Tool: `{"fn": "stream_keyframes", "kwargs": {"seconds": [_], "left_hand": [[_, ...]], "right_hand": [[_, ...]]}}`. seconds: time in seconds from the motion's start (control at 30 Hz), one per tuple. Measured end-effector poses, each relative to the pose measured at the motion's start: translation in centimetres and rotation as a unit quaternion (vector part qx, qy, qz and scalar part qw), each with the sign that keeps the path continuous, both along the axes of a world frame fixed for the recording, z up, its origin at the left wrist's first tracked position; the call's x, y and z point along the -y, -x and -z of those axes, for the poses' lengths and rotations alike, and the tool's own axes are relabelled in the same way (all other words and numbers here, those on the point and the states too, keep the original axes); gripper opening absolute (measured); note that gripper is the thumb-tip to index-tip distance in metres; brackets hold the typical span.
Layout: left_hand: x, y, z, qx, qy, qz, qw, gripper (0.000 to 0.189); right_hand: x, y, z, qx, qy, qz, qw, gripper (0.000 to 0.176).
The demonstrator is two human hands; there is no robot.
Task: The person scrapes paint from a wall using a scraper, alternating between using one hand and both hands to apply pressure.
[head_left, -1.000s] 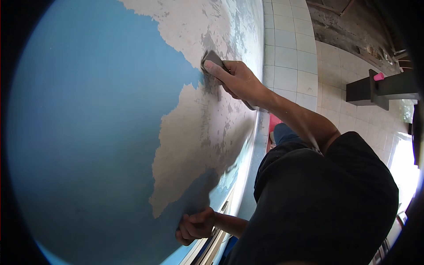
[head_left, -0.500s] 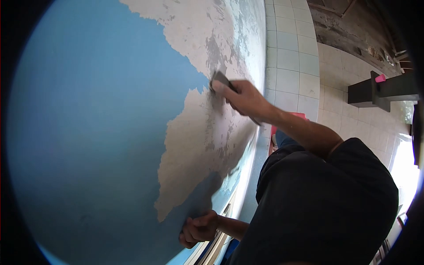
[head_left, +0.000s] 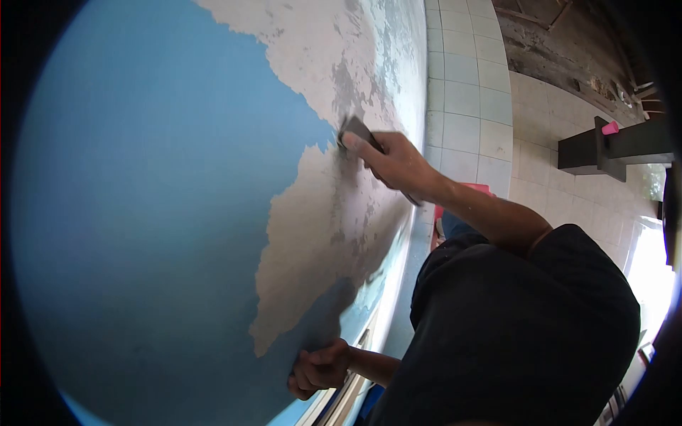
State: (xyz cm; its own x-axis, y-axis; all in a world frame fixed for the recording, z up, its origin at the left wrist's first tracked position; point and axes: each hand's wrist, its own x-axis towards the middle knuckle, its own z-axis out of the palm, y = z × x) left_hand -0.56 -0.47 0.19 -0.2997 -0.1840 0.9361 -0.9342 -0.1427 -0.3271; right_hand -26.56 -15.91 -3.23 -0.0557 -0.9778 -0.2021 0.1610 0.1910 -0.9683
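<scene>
blue wall (head_left: 142,213) with beige scraped patches, grey scraper (head_left: 354,130), white tiled floor (head_left: 462,92), black shirt (head_left: 526,319)

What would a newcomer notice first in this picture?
The big blue wall, with a wide bare patch in its paint, fills the left. At the blue paint's edge the right hand presses a scraper to the wall; the left hand rests fisted below.

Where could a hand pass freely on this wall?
Free: the wide blue paint left of the scraped patch, and that patch between the hands. Crowded: by the scraper in the right hand, and at the left hand.
</scene>
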Motion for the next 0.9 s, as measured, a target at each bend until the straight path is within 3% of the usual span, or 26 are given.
{"fn": "stream_keyframes", "kwargs": {"seconds": [0.23,0.37,0.6,0.73,0.9], "left_hand": [[-0.1,0.1,0.1,0.002,0.001,-0.001,1.0,0.019],[0.4,-0.1,-0.1,0.014,0.001,0.008,1.0,0.018],[0.0,-0.1,0.1,0.007,-0.007,0.012,1.0,0.018],[-0.2,0.2,0.3,-0.002,0.0,-0.004,1.0,0.017],[-0.1,-0.1,0.0,-0.005,-0.012,0.015,1.0,0.018]], "right_hand": [[0.3,0.9,-1.2,0.028,-0.046,-0.028,0.998,0.062],[0.4,0.1,0.0,0.055,-0.001,-0.016,0.998,0.06],[0.1,0.1,-0.1,0.039,-0.047,-0.011,0.998,0.06],[1.5,1.3,-2.4,0.002,0.001,-0.006,1.0,0.06],[1.2,0.9,0.2,0.01,0.005,-0.017,1.0,0.061]]}}
